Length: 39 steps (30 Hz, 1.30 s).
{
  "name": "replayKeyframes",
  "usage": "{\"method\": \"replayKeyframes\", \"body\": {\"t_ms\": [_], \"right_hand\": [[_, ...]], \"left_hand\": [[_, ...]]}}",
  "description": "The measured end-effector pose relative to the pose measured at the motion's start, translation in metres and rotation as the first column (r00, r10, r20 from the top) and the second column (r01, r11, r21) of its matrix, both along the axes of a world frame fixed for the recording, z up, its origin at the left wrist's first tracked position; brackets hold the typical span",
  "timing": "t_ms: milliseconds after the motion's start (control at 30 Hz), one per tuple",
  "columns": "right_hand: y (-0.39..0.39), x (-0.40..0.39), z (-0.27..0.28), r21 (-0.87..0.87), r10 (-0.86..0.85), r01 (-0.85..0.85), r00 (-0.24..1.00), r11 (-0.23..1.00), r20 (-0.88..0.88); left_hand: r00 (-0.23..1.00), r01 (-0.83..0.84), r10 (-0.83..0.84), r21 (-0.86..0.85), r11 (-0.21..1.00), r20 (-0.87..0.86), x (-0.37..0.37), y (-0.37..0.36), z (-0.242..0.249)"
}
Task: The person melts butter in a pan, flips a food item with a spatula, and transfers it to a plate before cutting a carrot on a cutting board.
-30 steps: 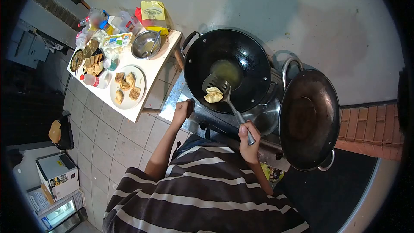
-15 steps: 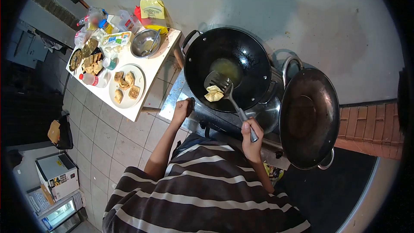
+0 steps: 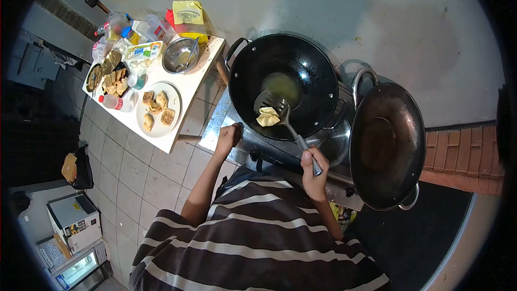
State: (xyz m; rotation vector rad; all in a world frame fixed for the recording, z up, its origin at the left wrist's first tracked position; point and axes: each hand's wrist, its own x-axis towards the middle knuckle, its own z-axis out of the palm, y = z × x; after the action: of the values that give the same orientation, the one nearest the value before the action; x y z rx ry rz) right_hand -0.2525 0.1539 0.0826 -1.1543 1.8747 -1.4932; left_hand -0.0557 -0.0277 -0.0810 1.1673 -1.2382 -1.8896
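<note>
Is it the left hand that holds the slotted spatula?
No, the right hand grips the slotted spatula by its handle.

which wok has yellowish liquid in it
The black wok nearer the table, with the spatula over it: yellowish liquid pools inside, whereas the browned wok shows none.

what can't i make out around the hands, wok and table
All in the head view:
Left hand: palm turned out of sight, so whether it holds anything is unclear.
Slotted spatula: handle partly covered by the right hand.
Wok: its own body hides what lies directly beneath.
Yellow bag: lettering too small and blurred to read.
</note>
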Motion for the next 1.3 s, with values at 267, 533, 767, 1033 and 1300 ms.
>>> {"method": "replayKeyframes", "body": {"t_ms": [267,533,767,1033,1300], "right_hand": [[-0.0012,-0.0012,-0.0009,0.01,0.018,-0.018,1.0,1.0,-0.018],[0.0007,0.0008,-0.0001,-0.002,-0.028,0.028,1.0,1.0,0.013],[0.0,0.0005,0.0024,-0.015,-0.021,0.021,1.0,1.0,-0.003],[-0.0012,-0.0001,0.004,-0.038,-0.015,0.014,1.0,0.999,-0.027],[-0.0015,0.0009,0.0029,-0.013,0.01,-0.01,1.0,1.0,-0.011]], "left_hand": [[0.999,0.013,-0.014,-0.032,0.999,-0.04,-0.0016,-0.0002,0.0025],[1.0,0.004,-0.004,0.018,1.0,0.002,0.0004,0.0003,-0.0003],[1.0,0.018,-0.019,0.05,0.999,0.006,0.0006,-0.0003,0.0056],[0.999,0.015,-0.015,0.017,1.0,0.035,-0.0015,0.0007,0.0057],[0.999,0.021,-0.022,0.024,0.999,0.036,0.0001,-0.0002,0.0068]]}}
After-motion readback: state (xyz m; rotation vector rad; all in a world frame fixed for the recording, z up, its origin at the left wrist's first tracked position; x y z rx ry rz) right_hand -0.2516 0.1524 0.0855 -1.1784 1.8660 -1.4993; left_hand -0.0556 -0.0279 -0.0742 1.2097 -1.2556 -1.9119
